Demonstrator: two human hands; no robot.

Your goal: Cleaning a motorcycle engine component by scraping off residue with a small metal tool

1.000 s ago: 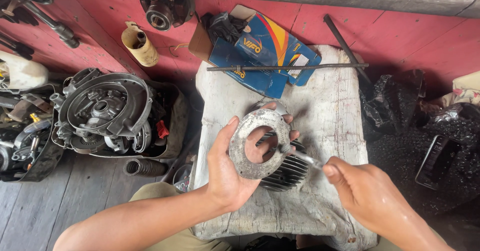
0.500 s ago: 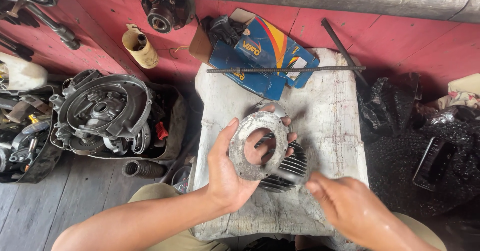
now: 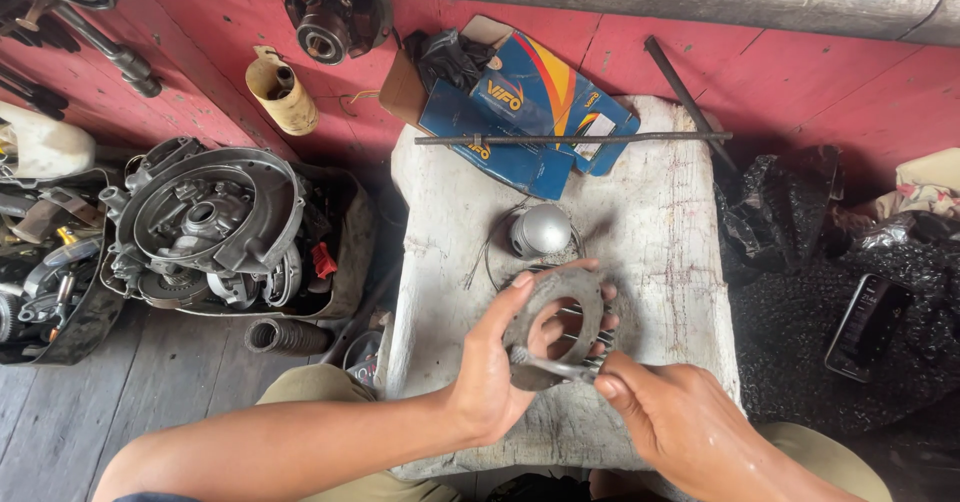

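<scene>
I seem to be scraping the flat face of the grey ring gasket (image 3: 553,324), held up over the finned cylinder (image 3: 590,334) on the pale wooden bench (image 3: 660,232). Next likely calls for short, level strokes so the blade doesn't gouge. My left hand (image 3: 490,382) curls around the ring's edge, fingers half open. My right hand (image 3: 672,424) pinches a slim metal scraper (image 3: 555,365), tip touching the ring.

Grey ring-shaped gasket (image 3: 553,324), tilted, over finned cylinder (image 3: 590,334)
</scene>
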